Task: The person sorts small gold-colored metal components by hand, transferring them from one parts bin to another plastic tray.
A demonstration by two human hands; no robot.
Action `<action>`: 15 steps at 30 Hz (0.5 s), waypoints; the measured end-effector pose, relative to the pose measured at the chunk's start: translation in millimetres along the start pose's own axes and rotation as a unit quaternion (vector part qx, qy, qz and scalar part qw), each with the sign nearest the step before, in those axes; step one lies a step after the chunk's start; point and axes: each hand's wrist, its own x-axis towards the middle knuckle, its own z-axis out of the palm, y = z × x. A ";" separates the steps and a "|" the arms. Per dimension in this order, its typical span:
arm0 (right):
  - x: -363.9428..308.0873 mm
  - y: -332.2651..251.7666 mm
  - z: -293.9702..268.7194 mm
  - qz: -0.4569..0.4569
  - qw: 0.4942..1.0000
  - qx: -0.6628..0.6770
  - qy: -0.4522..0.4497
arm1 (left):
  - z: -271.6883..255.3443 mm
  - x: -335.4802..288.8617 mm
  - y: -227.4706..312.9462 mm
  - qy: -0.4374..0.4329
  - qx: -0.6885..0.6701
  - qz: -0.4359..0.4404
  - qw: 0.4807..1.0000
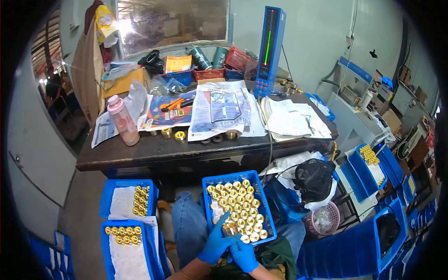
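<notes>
On my lap rests a blue plastic tray (269, 219) holding rows of round brass fittings (242, 200), most with gold-coloured rims facing up. At its near left side my left hand (215, 245), in a blue glove, is closed with thumb and forefinger around a brass fitting (229, 230) with a duller side. My right hand (244, 255), gloved alike, is just beside it below the tray's near edge. Its fingers are curled against the left hand, and whatever they hold is hidden.
Two blue trays (132, 252) with white lining and brass fittings stand to my left. Ahead is a dark desk (172, 154) with papers, a pink bottle (123, 120) and a blue gauge column (269, 51). A pink basket (325, 218) and blue bins (345, 245) stand at right.
</notes>
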 end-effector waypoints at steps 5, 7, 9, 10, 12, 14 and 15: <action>-2.5 -28.7 0.0 0.108 0.990 0.042 -0.081 | -16.5 -7.8 -11.6 0.055 -0.014 -0.020 0.998; -0.6 -17.9 7.9 0.023 0.997 -0.026 -0.068 | -25.2 -9.7 -17.9 0.090 -0.003 0.009 0.996; 3.9 -9.3 8.7 -0.011 0.987 -0.107 -0.116 | -46.8 -15.4 -22.0 0.124 0.072 0.033 0.989; 5.1 -8.2 10.1 -0.053 0.969 -0.184 -0.155 | -55.9 -16.3 -20.2 0.183 0.161 0.057 0.968; 2.1 -39.0 10.3 0.026 0.977 -0.098 -0.189 | -89.4 -20.2 -15.2 0.221 0.127 0.059 0.965; 2.2 -36.3 7.2 0.052 0.974 -0.089 -0.202 | -111.7 -25.9 10.1 0.280 0.262 0.146 0.912; 1.2 -42.5 5.6 0.070 0.975 -0.076 -0.197 | -117.1 -33.9 27.5 0.325 0.234 0.163 0.902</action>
